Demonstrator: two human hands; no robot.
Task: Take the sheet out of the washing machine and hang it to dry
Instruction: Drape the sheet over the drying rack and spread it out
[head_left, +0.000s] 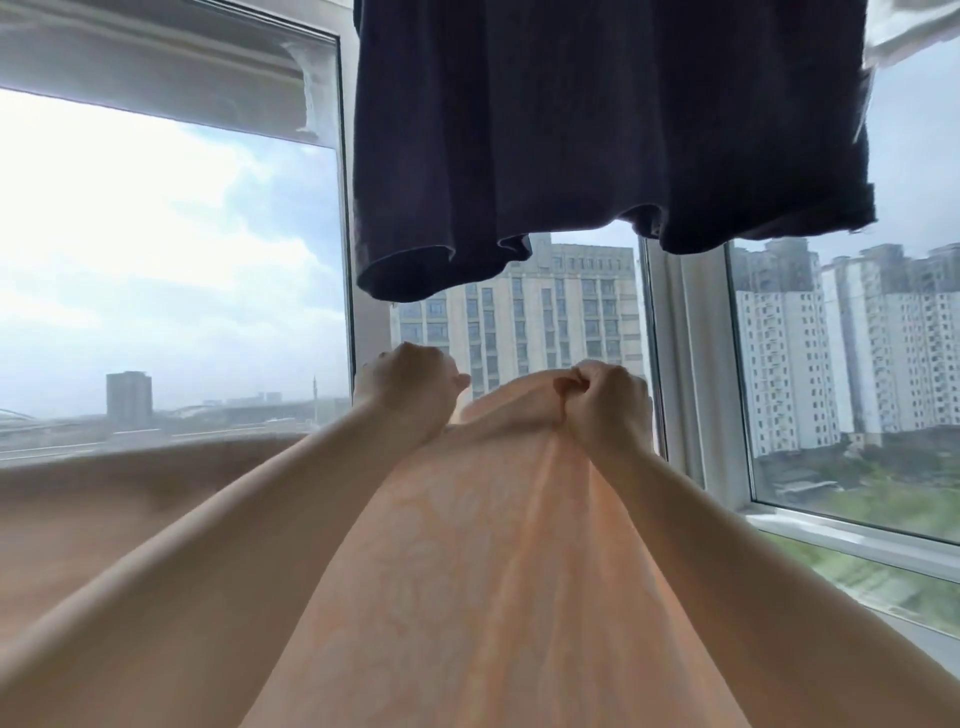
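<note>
Tall windows (171, 270) and tower blocks (524, 317) behind, dark garment (597, 130) hanging overhead.
Both arms reach up and forward: the left hand (410, 387) is fisted on the peach sheet (498, 571), the right hand (605, 400) bunches its top edge in curled fingers, and the cloth drapes down between the forearms toward the camera.

Both arms raised toward window (171, 249). Left hand (410, 387) and right hand (605, 402) each grip top edge of peach sheet (498, 561), fingers curled, hands close together. Sheet drapes down between forearms. Dark garment (597, 135) hangs overhead. High-rise buildings (852, 343) outside.
</note>
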